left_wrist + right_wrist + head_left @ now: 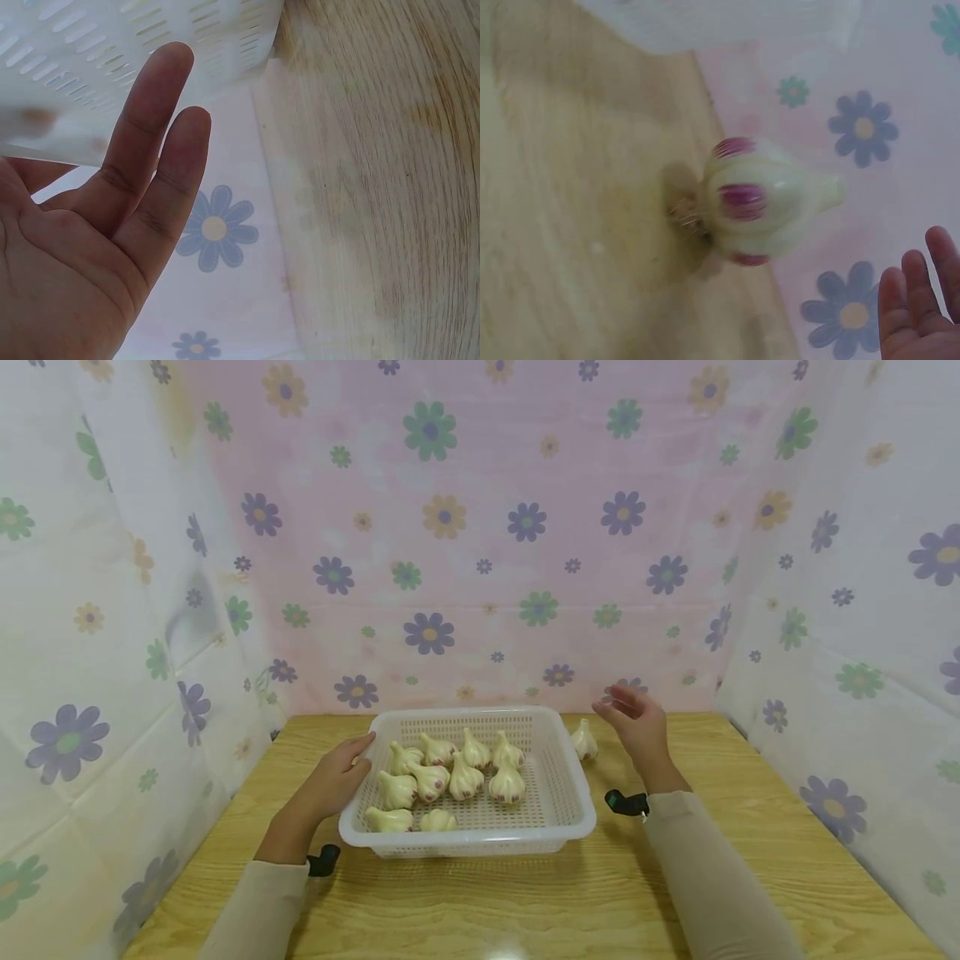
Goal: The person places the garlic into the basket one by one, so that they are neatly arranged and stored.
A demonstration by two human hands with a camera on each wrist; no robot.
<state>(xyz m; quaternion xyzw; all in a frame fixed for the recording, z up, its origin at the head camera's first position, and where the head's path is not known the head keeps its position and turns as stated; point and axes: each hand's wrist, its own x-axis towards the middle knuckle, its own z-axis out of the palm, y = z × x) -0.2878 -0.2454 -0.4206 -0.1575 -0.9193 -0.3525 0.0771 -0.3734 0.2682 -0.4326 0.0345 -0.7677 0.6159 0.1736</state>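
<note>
A white plastic basket (468, 837) with slotted walls stands on the wooden table, holding several garlic bulbs (467, 779). At its left rim is my left hand (341, 777), thumb and forefinger at the edge. In the left wrist view, two straight fingers (154, 124) extend beside the slotted wall. One garlic bulb (584, 741) is outside the basket, by its right side. Above and to the right of that bulb, my right hand (637, 727) is raised with nothing in it. The right wrist view shows this bulb (761, 199) upright on the table, apart from the fingertips.
Light wood-grain tabletop (480, 910) lies in front of the basket and to both sides. Flower-printed cloth (480, 560) hangs along the table's back edge and at the left and right. A black wrist device (627, 803) sits on the right wrist.
</note>
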